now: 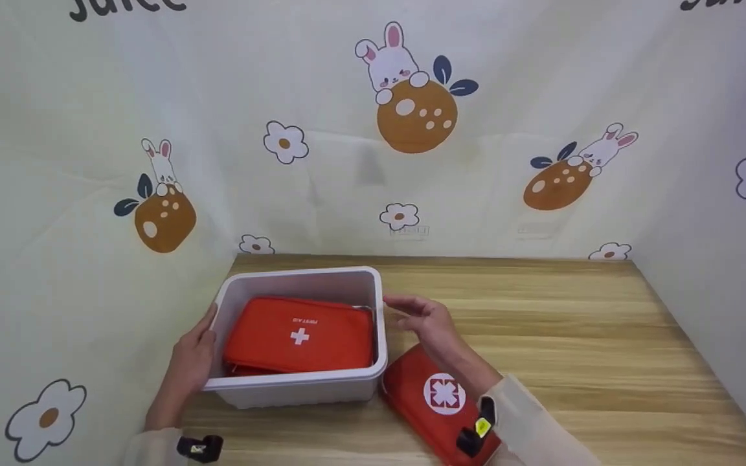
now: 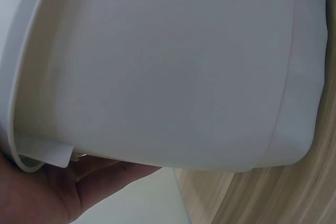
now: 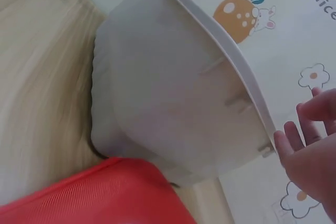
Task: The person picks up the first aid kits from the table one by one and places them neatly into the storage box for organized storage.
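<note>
A white plastic bin (image 1: 295,389) stands on the wooden table with a red first aid case (image 1: 263,330) lying in it, white cross up. Under that case shows the edge of something else red. My left hand (image 1: 192,359) grips the bin's left rim; in the left wrist view its fingers reach beneath the rim. At the opposite side, my right hand (image 1: 434,327) has its fingers loosely bent, and fingertips (image 3: 281,142) touch the rim from outside. A second red case (image 1: 412,401) with a white round emblem lies on the table below my right forearm, partly hidden by it.
Wood-grain table (image 1: 561,336) stretches to the right of the bin. A pale cloth wall (image 1: 334,194) printed with rabbits, oranges and flowers encloses the back and both sides. The bin stands close to the left wall.
</note>
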The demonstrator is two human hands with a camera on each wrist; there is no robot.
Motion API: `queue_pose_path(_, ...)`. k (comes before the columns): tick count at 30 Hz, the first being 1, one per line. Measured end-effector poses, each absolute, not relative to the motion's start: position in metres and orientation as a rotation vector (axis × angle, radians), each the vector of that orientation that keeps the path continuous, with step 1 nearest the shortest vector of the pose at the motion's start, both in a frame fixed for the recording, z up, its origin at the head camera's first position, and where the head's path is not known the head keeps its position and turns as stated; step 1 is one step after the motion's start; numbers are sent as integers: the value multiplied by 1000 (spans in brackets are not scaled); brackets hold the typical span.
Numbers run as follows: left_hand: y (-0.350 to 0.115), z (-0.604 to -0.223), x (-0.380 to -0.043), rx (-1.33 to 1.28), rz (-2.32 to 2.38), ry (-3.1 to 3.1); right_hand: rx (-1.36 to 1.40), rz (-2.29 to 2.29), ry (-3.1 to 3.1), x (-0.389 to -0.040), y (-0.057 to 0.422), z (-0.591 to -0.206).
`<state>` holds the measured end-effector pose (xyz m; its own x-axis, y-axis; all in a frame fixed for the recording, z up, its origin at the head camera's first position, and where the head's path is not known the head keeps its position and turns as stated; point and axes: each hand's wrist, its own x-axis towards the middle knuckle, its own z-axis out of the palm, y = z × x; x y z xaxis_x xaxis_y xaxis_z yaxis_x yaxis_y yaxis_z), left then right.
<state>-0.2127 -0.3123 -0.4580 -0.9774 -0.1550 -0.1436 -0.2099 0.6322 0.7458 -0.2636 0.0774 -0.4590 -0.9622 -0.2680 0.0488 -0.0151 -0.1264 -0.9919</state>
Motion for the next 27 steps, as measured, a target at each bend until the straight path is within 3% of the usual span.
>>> queue_pose_path(15,-315,-458,-211,-289,1292,2797,-556,-1764,2420,-232,124,-474)
queue_pose_path(27,-313,-459,-213,-278,1275,2781,-157,-1373,2676,-215,158,-485)
